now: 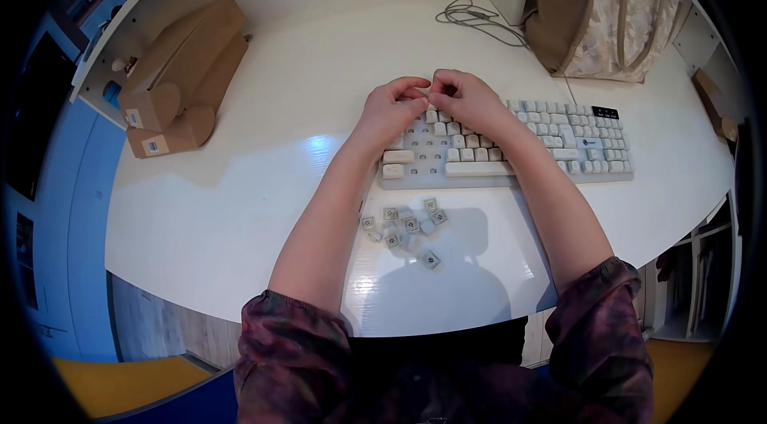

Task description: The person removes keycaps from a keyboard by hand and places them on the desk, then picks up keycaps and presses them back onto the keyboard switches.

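Observation:
A white keyboard (475, 155) lies on the desk, and several keycaps are off its left part, where bare switch spots show. Both hands meet over its upper left rows. My left hand (393, 111) is closed, with thumb and fingertips drawn together beside the other hand. My right hand (470, 98) pinches at the same spot, thumb against forefinger. Whatever lies between the fingertips is too small or hidden to make out. Nearer my body, several loose keycaps (411, 225) are scattered on the desk, some with their undersides up.
A folded brown cardboard box (188, 64) stands at the back left of the white desk (200, 216). At the back right are a coiled cable (471, 15) and a brown patterned bag (611, 20). The desk's curved front edge runs close to my body.

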Tool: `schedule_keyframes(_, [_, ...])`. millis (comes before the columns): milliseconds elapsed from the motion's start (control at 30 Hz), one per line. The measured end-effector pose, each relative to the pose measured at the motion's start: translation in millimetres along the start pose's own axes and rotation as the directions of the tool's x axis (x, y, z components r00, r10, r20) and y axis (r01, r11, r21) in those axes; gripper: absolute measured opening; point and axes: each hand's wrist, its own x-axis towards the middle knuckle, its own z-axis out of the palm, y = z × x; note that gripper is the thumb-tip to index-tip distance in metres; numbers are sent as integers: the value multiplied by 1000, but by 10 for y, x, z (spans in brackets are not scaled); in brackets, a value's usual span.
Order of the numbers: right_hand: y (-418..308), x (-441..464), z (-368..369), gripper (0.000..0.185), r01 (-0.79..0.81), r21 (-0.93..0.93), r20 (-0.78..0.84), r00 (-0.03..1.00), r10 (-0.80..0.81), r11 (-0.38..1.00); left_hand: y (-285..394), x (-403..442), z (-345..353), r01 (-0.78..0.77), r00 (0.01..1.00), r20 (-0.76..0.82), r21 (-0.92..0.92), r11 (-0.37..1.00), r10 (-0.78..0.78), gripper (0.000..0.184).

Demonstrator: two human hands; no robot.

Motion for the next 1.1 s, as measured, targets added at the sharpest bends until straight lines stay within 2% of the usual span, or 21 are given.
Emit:
schedule_keyframes(133, [-2,-1,-10,16,-1,33,26,1000,0,999,10,-16,2,2,1000,-15,30,1000,-1,40])
schedule_keyframes(233, [-48,0,-4,16,-52,-16,4,999,52,999,17,-10,0,0,1000,-16,35,999,1,41])
schedule_keyframes(333, [-47,-74,32,16,34,-30,-83,996,-37,999,9,-8,2,-2,1000,-16,20,1000,2,41])
schedule_keyframes(433, [-151,-138,-15,19,-13,-20,-72,997,12,1000,4,-13,15,10,999,-36,-41,999,-12,39])
schedule_keyframes(533, [-183,-183,-45,22,47,-56,-58,997,-51,997,-77,32,15,-4,998,-64,-32,999,2,39])
schedule_keyframes(633, [-148,-167,-51,24,56,-44,-50,997,-58,997,-187,101,16,-78,990,-106,141,987,93,39])
schedule_keyframes(733, [-146,-174,-41,24,37,-14,-64,997,-38,999,-223,101,15,-105,985,-120,150,983,123,38])
schedule_keyframes(833, [-123,-150,-39,25,26,-2,-60,998,-26,1000,-169,84,-18,-57,998,-30,137,989,62,40])
schedule_keyframes(933, [-42,-124,-10,25,63,42,-74,995,-60,997,-187,80,-32,-97,995,-19,167,981,101,40])
schedule_keyframes(1033, [-15,-106,8,24,62,82,-62,996,-57,995,-304,144,-6,-198,969,-107,197,960,222,37])
schedule_keyframes(1100, [-45,-126,-16,23,62,69,-68,996,-58,996,-336,157,2,-182,973,-117,138,974,198,36])
